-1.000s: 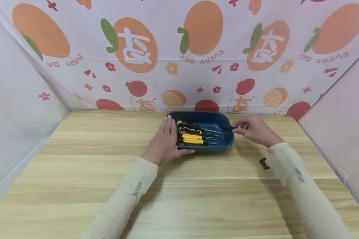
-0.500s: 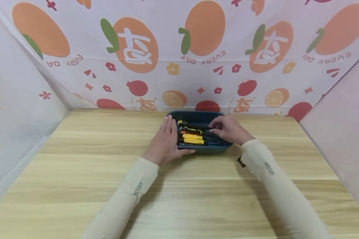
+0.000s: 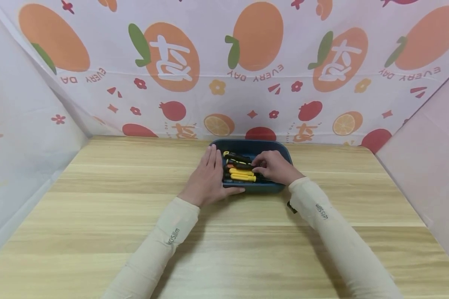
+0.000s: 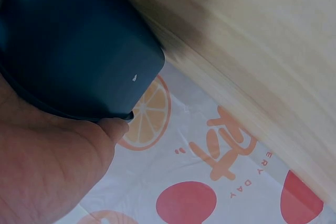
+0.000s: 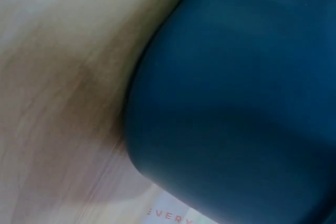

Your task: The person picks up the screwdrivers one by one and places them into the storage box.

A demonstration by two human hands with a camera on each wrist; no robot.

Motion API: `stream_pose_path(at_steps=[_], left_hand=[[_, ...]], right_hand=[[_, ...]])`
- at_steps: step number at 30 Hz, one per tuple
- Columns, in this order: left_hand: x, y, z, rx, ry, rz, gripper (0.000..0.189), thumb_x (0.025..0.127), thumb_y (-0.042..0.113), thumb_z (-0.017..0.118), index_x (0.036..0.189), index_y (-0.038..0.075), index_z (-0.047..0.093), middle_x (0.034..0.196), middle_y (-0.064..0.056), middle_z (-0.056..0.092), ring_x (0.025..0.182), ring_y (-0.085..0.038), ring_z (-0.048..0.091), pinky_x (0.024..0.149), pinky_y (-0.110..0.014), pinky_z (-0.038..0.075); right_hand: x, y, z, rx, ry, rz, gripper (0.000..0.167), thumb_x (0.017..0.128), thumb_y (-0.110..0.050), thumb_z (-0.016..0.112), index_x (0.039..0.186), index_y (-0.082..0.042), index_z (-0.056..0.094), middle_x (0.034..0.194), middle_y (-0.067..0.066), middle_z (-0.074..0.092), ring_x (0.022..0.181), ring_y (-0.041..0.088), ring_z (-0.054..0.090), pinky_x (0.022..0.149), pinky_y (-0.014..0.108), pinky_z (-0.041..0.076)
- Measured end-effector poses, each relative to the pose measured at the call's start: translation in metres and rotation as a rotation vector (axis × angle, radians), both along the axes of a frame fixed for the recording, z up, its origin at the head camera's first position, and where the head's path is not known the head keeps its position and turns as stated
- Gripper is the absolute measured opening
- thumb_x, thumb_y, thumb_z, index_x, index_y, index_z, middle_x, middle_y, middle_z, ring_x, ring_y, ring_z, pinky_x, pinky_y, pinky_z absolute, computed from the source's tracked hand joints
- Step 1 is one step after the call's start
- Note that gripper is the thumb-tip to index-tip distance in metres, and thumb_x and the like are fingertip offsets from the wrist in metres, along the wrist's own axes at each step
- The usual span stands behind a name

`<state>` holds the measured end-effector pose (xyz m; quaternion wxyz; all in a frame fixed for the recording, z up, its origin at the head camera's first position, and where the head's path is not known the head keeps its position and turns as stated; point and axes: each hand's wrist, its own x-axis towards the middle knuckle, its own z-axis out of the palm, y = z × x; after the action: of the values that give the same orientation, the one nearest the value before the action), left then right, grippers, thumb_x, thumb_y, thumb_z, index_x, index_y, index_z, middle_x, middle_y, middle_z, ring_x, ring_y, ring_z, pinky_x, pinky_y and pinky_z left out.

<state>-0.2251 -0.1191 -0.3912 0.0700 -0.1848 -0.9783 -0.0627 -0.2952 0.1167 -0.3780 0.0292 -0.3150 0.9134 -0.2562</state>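
A dark blue plastic bin [image 3: 254, 189] stands at the back of the table, seen from outside in both wrist views. My left hand [image 3: 205, 178] lies with straight fingers along its left end, thumb against the front wall. In the left wrist view, part of that hand [image 4: 58, 156] shows at the bin's rim. Several screwdrivers lie inside, among them a yellow-handled screwdriver [image 3: 242, 177] and a black and yellow screwdriver [image 3: 239, 157]. Over them my right hand [image 3: 275, 167] pinches a black screwdriver [image 3: 243, 166], its handle pointing left. That hand hides the shafts.
The wood-grain table [image 3: 224, 249] stretches out in front of the bin. Right behind the bin hangs a white cloth [image 3: 194, 112] printed with fruit. Pale sheets close off the left and right sides.
My right hand has moved left from the bin's right end to over the screwdrivers, carrying the black screwdriver. The left hand and the bin have stayed in place.
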Motion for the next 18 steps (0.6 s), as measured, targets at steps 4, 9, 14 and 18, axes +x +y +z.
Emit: stream_pose_path(at_steps=[4,9,14,18], left_hand=[[0.0012,0.0007,-0.0015,-0.006,0.007,0.002,0.129,0.08,0.086,0.053,0.154,-0.014,0.02,0.163,-0.031,0.016,0.153,-0.039,0.014,0.125,-0.04,0.012],[0.0032,0.0015,-0.0019,-0.008,0.015,0.0,0.129,0.08,0.086,0.053,0.154,-0.014,0.02,0.163,-0.032,0.016,0.153,-0.039,0.014,0.125,-0.041,0.012],[0.0053,0.0023,-0.0018,-0.021,0.021,0.007,0.129,0.08,0.086,0.053,0.154,-0.014,0.02,0.162,-0.032,0.017,0.153,-0.04,0.015,0.125,-0.041,0.012],[0.0068,0.0036,-0.0013,-0.033,0.012,0.014,0.129,0.08,0.087,0.051,0.155,-0.014,0.019,0.163,-0.031,0.017,0.153,-0.039,0.015,0.125,-0.041,0.011]], right_hand=[[-0.0006,-0.0005,-0.0032,0.007,-0.002,0.0,0.012,0.092,-0.012,0.077,0.101,-0.004,0.077,0.094,0.006,0.072,0.079,0.016,0.064,0.078,0.034,0.058],[0.0011,-0.0003,-0.0037,0.014,-0.017,-0.003,0.012,0.092,-0.013,0.076,0.101,-0.005,0.077,0.094,0.005,0.071,0.08,0.016,0.064,0.078,0.034,0.057],[0.0024,0.0003,-0.0042,0.006,-0.036,0.001,0.012,0.093,-0.012,0.075,0.103,-0.005,0.076,0.097,0.006,0.071,0.083,0.017,0.065,0.081,0.035,0.058],[0.0028,0.0014,-0.0056,0.006,-0.047,-0.001,0.014,0.094,-0.011,0.074,0.107,-0.006,0.075,0.1,0.006,0.072,0.085,0.017,0.065,0.085,0.036,0.058]])
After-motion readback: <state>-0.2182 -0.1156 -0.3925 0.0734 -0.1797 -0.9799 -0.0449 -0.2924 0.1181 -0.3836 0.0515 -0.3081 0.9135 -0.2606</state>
